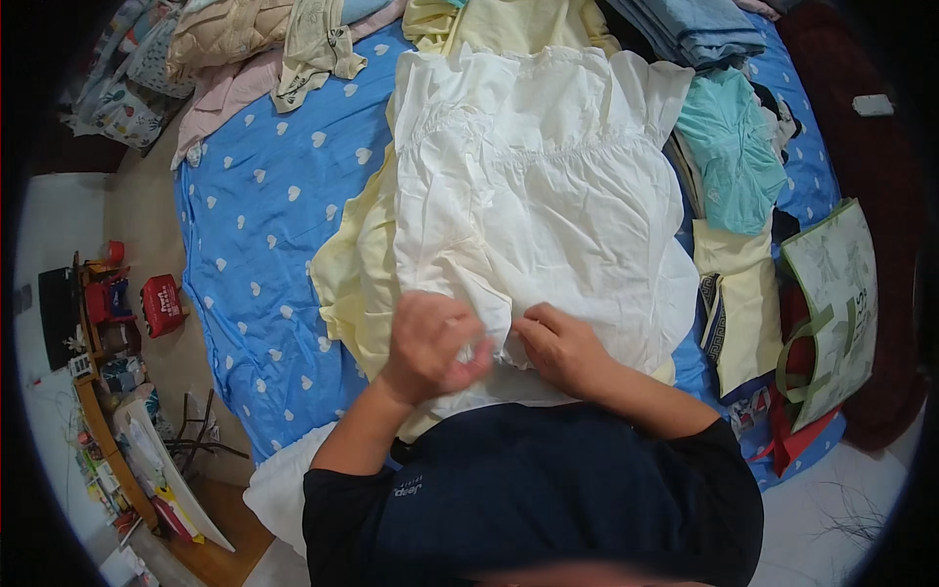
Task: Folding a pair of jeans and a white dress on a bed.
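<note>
A white garment [579, 220] with gathered seams lies spread on the bed in front of me, creased and partly folded over at its left side. Beneath it a pale yellow garment [359, 271] shows along the left and at the top. My left hand [440, 345] is blurred, fingers curled, over the lower left of the white cloth; whether it grips any cloth cannot be told. Close by on the right, my right hand [561, 348] has its fingertips pinched together at the lower part of the white garment.
A blue bed sheet [271, 198] with white hearts lies underneath. Folded jeans [689, 33], a turquoise garment [733, 154] and a pale yellow folded garment [741, 308] line the right. A green-handled shopping bag [836, 308] stands at the right edge. More clothes [227, 37] are piled upper left.
</note>
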`<state>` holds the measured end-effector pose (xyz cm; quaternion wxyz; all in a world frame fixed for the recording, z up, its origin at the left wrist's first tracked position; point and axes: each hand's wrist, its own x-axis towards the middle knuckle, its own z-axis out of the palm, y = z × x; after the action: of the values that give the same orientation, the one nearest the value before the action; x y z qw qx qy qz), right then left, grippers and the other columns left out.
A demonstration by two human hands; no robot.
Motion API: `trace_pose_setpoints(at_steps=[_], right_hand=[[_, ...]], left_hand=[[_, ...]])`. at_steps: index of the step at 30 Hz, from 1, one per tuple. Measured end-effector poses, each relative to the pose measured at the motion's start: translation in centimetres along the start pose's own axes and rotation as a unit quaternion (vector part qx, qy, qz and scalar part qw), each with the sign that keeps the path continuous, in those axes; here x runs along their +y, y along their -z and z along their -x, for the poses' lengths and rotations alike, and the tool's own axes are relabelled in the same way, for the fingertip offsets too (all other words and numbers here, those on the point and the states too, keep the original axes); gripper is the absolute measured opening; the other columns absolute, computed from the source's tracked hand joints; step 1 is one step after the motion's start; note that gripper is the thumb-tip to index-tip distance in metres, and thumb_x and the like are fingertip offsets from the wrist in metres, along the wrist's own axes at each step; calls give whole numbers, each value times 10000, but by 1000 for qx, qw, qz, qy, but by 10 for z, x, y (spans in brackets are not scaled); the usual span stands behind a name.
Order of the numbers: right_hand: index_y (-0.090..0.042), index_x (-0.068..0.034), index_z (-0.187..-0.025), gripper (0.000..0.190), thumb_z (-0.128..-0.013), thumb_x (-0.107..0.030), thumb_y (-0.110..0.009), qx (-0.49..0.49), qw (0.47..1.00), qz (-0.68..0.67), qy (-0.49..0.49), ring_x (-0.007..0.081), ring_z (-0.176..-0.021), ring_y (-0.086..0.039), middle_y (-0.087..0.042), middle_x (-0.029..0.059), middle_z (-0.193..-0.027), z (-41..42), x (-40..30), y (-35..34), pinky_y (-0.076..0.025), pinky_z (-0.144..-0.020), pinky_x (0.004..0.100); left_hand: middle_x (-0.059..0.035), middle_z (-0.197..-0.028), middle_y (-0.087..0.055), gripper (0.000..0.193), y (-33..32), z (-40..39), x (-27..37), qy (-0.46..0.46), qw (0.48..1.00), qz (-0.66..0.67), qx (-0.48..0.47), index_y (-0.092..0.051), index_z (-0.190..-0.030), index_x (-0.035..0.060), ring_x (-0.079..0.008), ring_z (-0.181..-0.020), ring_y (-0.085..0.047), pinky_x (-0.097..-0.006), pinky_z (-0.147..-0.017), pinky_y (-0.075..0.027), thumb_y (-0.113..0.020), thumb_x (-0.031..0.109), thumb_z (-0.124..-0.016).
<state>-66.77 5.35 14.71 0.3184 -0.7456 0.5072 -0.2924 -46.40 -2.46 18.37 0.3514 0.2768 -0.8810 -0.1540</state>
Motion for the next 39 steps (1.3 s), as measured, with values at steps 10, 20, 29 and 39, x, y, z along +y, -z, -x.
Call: trace_pose_setpoints(at_steps=[10,20,29,39], right_hand=[[-586,-59,-805,235,-650,-217,-664,52,970,234,46,210,-675,-506,-483,59,-767,-28,10,-15,-410,-527,329],[-631,-7,-864,111,-854,-115,-608,218,880,-305,-291,165,-588,-549,-609,99,-731,-18,39,47,-426,-563,259],[-660,-1,-920,176,-853,-162,-634,209,948,166,-174,215,-656,-612,-650,135,-778,-34,31,61,-458,-603,279],[-651,-41,-888,279,-930,-307,-579,-134,865,-284,-391,43,-591,-457,-527,-56,-665,-71,41,70,-372,-522,217]], left_hand=[[-95,-831,-567,247,-19,7,-15,226,957,134,-127,-600,-975,31,-210,-745,-564,-311,-690,-463,-690,91,-753],[-142,-1062,-525,278,-29,32,-29,205,958,194,58,-556,-1107,1,-198,-822,-564,-269,-692,-501,-589,-1,-830],[-72,-1025,-574,372,-30,19,-25,65,997,30,-20,-611,-1024,87,-286,-984,-564,-383,-847,-438,-717,29,-672],[-66,-1045,-581,401,-28,18,-23,55,997,21,-57,-612,-1045,115,-297,-1053,-553,-413,-896,-417,-743,68,-668]])
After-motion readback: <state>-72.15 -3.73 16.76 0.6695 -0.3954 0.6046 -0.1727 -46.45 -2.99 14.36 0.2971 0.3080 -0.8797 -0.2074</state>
